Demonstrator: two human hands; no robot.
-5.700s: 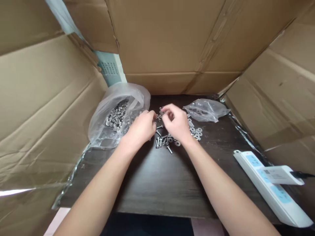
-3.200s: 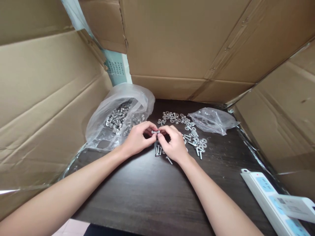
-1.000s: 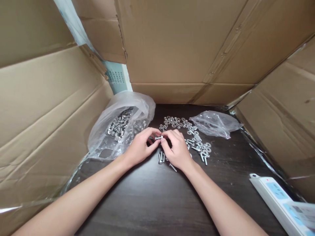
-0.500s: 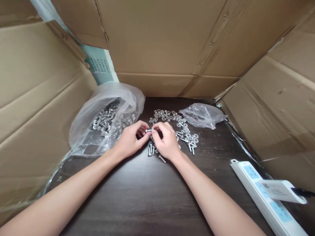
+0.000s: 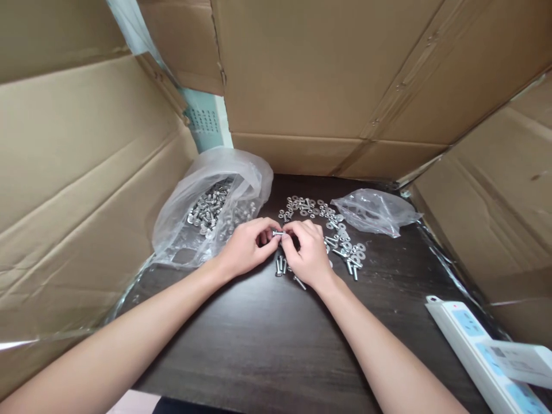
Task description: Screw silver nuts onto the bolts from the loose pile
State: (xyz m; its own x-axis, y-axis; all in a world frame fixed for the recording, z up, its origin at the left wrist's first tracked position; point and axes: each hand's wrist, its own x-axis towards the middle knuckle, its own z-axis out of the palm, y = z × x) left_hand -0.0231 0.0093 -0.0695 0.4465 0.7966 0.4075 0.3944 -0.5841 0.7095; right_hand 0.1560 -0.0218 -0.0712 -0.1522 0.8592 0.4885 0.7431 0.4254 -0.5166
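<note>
A small silver bolt (image 5: 277, 233) is pinched between the fingertips of my left hand (image 5: 244, 248) and my right hand (image 5: 309, 254), just above the dark wooden table (image 5: 267, 345). Both hands meet at the bolt, the right fingers on its shaft end. Under my right hand lie a few loose bolts (image 5: 281, 265). Beyond and to the right, several washers and bolts (image 5: 342, 238) are scattered on the table.
A large clear bag of bolts (image 5: 207, 210) lies at the left, a smaller clear bag (image 5: 375, 211) at the right. Cardboard walls (image 5: 323, 75) close in the table on three sides. A white power strip (image 5: 483, 351) lies at the near right.
My hands have stayed together on the bolt, the fingers shifting slightly around it. The view has swung a little to the left and back.
</note>
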